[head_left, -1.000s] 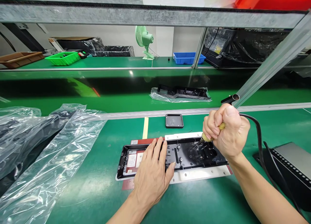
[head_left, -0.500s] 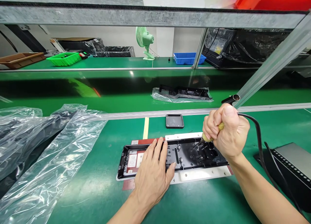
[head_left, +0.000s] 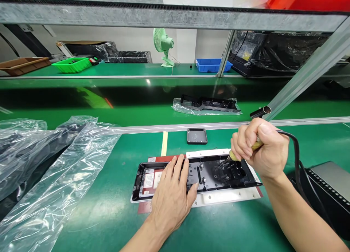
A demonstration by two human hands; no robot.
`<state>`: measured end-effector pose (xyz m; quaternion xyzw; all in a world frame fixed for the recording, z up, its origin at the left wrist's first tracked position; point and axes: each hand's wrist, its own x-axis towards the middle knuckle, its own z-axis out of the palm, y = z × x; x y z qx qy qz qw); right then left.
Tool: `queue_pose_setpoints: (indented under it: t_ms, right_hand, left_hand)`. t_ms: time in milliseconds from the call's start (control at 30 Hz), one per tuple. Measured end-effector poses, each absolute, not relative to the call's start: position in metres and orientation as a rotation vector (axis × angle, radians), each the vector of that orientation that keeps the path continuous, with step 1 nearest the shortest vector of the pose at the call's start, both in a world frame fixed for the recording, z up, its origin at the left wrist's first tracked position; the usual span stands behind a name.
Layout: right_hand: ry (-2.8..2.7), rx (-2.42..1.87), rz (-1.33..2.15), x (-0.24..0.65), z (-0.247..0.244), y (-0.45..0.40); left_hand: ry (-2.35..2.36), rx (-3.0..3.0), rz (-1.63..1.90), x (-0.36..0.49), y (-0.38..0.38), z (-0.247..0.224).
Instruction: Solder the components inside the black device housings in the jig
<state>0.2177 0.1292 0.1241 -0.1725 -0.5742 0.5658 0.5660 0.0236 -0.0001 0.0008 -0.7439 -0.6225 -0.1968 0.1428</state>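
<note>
A long black plastic housing (head_left: pixel 210 173) lies with its inside up on a red and white fixture (head_left: pixel 226 198). My left hand (head_left: pixel 173 192) rests flat across the housing's left half, fingers stretched out and pointing away from me. In my right hand (head_left: pixel 264 148), above the housing's right end, is a soldering iron (head_left: pixel 232 156) with a yellow handle, gripped in a fist. Its tip slants down and left into the housing, near small posts; exact contact is too small to tell. A black cable (head_left: pixel 296 161) runs from the fist down to the right.
A small black cover (head_left: pixel 197 136) lies behind the housing. Clear plastic bags (head_left: pixel 82 164) with dark parts cover the left side. A black tube (head_left: pixel 260 112) sticks up behind my right hand. A grey and black device (head_left: pixel 328 186) stands at right. A metal shelf (head_left: pixel 175 17) spans above.
My right hand has shifted slightly right, and the soldering iron leans lower, with its tip in about the same spot. My left hand and the housing stay in place.
</note>
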Motion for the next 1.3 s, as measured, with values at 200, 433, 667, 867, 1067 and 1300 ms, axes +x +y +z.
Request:
queue_pose_setpoints:
  t_ms: [200, 433, 667, 867, 1067, 1300]
  right_hand:
    - [-1.327, -0.421, 1.330, 0.222, 0.126, 0.133]
    - [-1.339, -0.384, 1.381, 0.224, 0.125, 0.133]
    - [-1.349, -0.408, 1.286, 0.220, 0.125, 0.133]
    - [-1.393, -0.508, 1.171, 0.217, 0.126, 0.132]
    - [-1.386, -0.583, 1.068, 0.212, 0.125, 0.126]
    - [-1.373, -0.617, 1.014, 0.208, 0.124, 0.124]
  left_hand:
    - [-1.777, -2.144, -0.558, 0.024, -0.001, 0.001]
    - [-1.812, -2.157, -0.586, 0.023, -0.001, 0.000]
    - [-1.785, -2.151, -0.558, 0.023, -0.001, 0.002]
    - [-1.800, -2.160, -0.578, 0.024, -0.001, 0.001]
    - [-1.795, -2.159, -0.580, 0.023, -0.001, 0.001]
    - [-1.782, -2.154, -0.557, 0.023, -0.001, 0.002]
